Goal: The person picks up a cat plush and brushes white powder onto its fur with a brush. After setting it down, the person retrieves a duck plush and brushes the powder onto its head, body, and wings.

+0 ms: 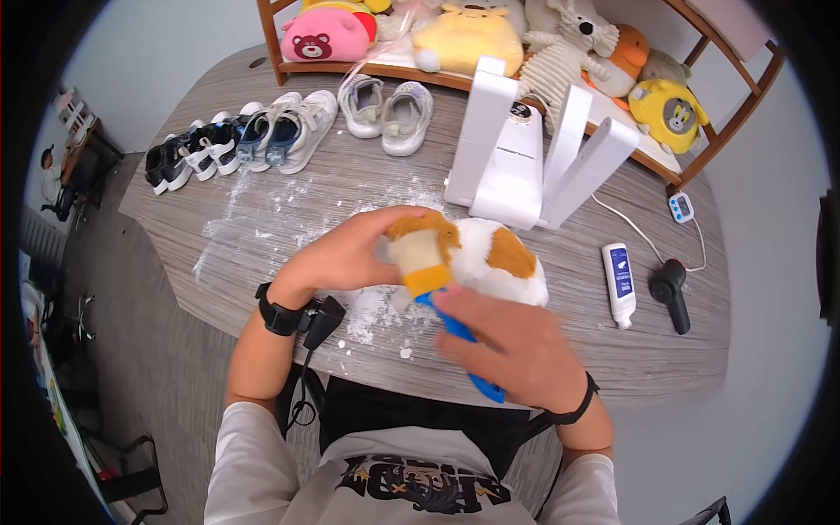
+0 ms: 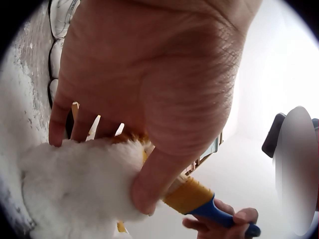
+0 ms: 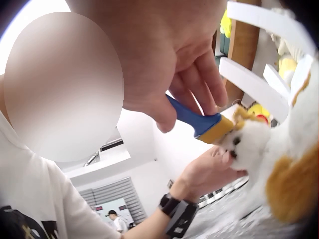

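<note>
A white plush dog (image 1: 479, 262) with orange-brown patches lies on the powder-dusted table in front of the person. The left hand (image 1: 341, 249) grips its head from the left, thumb on one side and fingers on the other, as the left wrist view shows. In the right hand (image 1: 516, 346) is a flat brush with a blue handle (image 3: 192, 115) and a yellow band (image 2: 189, 195). The bristles lie against the plush dog's head, by its ear and eye in the right wrist view. Blur softens the bristles in the head view.
White powder (image 1: 372, 319) is scattered over the table (image 1: 219, 289). Behind the dog stands a white device with upright panels (image 1: 507, 157). Several shoes (image 1: 293, 131) line the back left. A white bottle (image 1: 619, 284) and a black handheld device (image 1: 671, 293) lie right; a shelf of plush toys (image 1: 468, 39) stands behind.
</note>
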A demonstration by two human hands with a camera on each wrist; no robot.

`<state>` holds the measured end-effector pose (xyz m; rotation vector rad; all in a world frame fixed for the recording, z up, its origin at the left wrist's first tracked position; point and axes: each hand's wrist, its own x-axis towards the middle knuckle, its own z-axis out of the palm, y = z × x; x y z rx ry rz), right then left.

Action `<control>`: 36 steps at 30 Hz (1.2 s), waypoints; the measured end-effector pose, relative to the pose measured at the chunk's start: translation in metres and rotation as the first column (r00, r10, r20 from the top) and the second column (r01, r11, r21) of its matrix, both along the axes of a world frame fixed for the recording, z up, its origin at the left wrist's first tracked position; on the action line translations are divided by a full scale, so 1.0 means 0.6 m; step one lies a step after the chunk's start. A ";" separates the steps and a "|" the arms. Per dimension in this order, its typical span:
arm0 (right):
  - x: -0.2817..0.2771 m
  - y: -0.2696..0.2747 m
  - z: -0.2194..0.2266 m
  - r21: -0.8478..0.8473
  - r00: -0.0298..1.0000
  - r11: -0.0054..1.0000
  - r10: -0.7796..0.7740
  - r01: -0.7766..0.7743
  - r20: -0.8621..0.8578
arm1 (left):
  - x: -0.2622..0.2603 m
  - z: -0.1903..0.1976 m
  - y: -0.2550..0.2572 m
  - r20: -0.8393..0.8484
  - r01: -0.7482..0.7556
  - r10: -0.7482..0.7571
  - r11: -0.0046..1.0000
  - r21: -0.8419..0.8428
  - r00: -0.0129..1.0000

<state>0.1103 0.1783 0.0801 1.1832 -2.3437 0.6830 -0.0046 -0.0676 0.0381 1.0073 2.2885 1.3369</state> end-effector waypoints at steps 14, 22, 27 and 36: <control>0.003 0.017 0.000 -0.331 0.998 0.943 0.043 -0.024 0.050 | 0.003 0.010 0.002 0.048 -0.034 0.036 0.998 -0.051 0.998; -0.002 0.031 0.011 -0.499 0.983 0.853 -0.081 0.153 0.162 | 0.008 0.013 0.002 -0.030 -0.050 0.049 0.998 -0.040 0.998; -0.005 0.048 0.006 -0.404 0.855 0.914 0.232 -0.029 0.463 | 0.005 0.001 0.003 -0.032 -0.035 0.035 0.999 -0.026 0.999; -0.013 0.059 0.009 -0.369 0.915 0.929 0.128 0.025 0.383 | 0.007 0.008 0.007 -0.027 -0.009 0.008 1.000 -0.021 1.000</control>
